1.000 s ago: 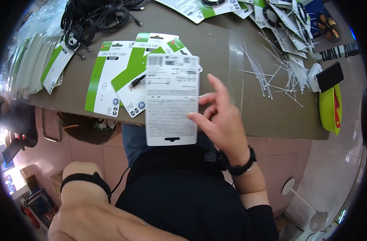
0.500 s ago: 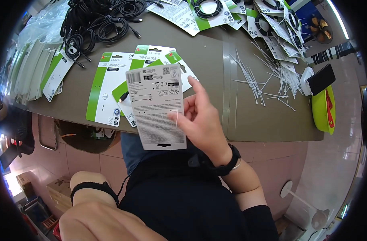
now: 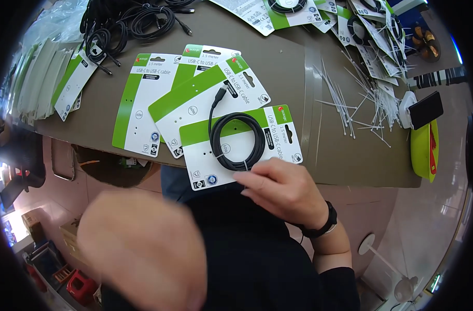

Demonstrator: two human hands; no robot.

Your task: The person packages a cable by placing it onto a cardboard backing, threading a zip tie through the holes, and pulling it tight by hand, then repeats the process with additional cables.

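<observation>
A white and green cable card (image 3: 194, 161) lies face up at the table's near edge, its lower edge overhanging towards me. On it sits a coiled black USB-C cable (image 3: 216, 142), one plug pointing up and away. White cable ties (image 3: 245, 164) loop round the coil. My right hand (image 3: 288, 189) is closed in a pinch at the card's near edge, beside the lower tie; what lies between the fingertips is hidden. My left hand (image 3: 143, 249) is a motion blur over my lap, at lower left, away from the cards. Several more cards (image 3: 195, 106) overlap behind, with no coil on them.
Loose white cable ties (image 3: 371, 109) are strewn at the right, below a pile of carded cables (image 3: 366, 52). Coiled black cables (image 3: 148, 23) and a stack of cards (image 3: 39, 88) occupy the left. A lime-green bin (image 3: 424, 150) stands at the right edge, near a phone-like device (image 3: 425, 110).
The card has been turned from its printed back to its front, showing the coiled cable, and now lies lower right. My right hand has moved down; my left has swung into fuller view.
</observation>
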